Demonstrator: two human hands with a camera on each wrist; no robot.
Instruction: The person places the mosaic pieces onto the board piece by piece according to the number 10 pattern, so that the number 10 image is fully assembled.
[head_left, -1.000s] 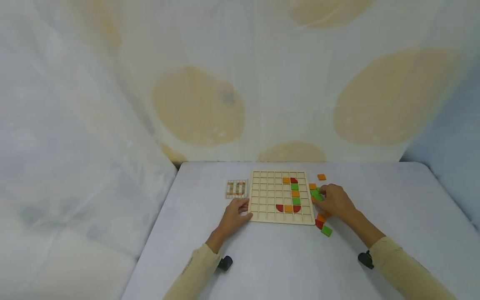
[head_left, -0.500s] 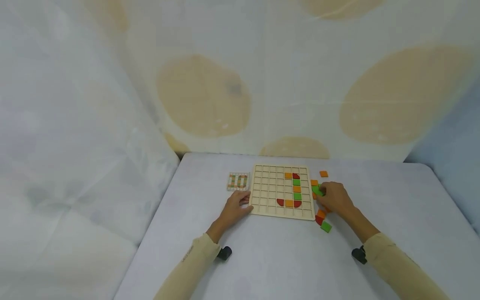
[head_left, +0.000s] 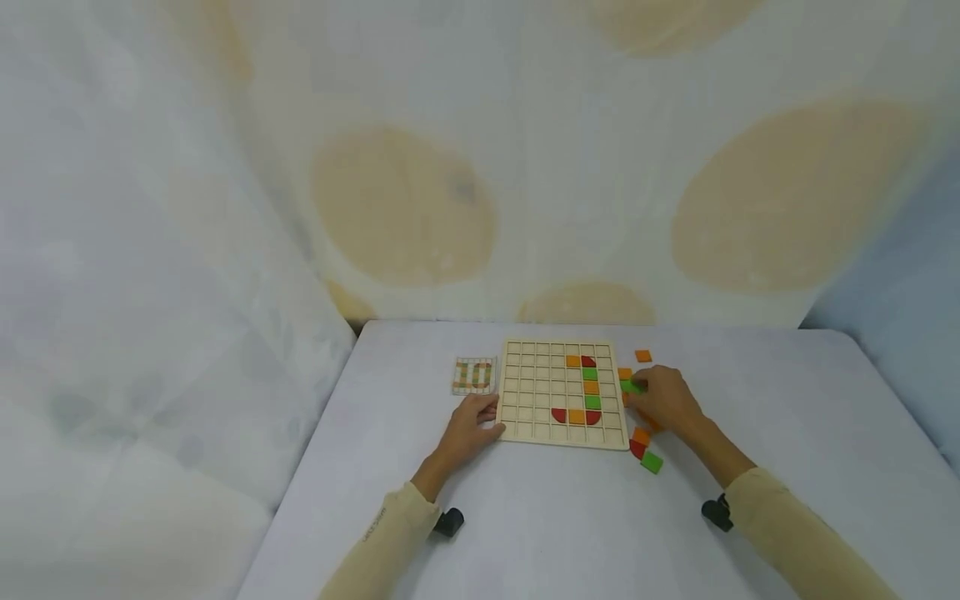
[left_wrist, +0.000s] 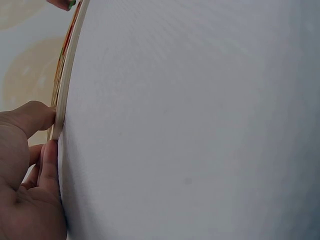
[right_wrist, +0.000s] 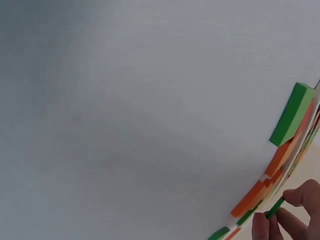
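Between the right hand's (head_left: pixel 666 402) fingertips (right_wrist: pixel 280 220) sits a green tile (head_left: pixel 631 387), pinched by its edges just off the board's (head_left: pixel 534 392) right rim. It looks like a thin, stiff wooden square — light, rigid, hardly fragile, probably smooth enough to slip if taken by its flat faces; the opposite edges, where the fingers grip it now, seem the surest hold.

At the board's left edge the left hand (head_left: pixel 467 429) rests with thumb and fingers against the rim, lightly curled — whether it clamps the rim or only steadies it, I cannot tell.

Counted, on the board: seven pieces — two green squares, three orange squares, one red piece beside the top orange one, and red rounded pieces either side of the bottom orange, so three red in all, which makes eight. Beside and below the right fingers lie loose tiles: an orange one (head_left: pixel 642 356) beyond the knuckles, a green one (head_left: pixel 652 462) nearest the wrist, and a few more partly hidden by the hand. One pattern card (head_left: pixel 473 376) lies beyond the left fingers.
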